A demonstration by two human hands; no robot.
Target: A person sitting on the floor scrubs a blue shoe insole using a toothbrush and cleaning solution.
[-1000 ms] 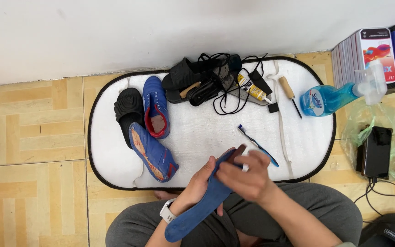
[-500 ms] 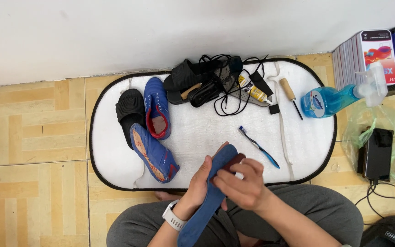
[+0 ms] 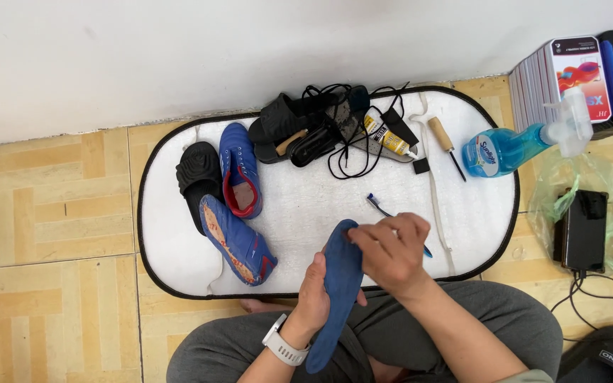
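Left hand (image 3: 318, 292) grips long blue foam insole (image 3: 336, 284) from below, over white mat's (image 3: 179, 262) near edge; right hand (image 3: 390, 248) pinches its toe — best keep grip firm, work w/ short strokes.

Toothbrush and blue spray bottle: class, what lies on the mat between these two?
In the head view, a wooden-handled awl lies between the toothbrush and the spray bottle, alongside a long white strip on the white mat.
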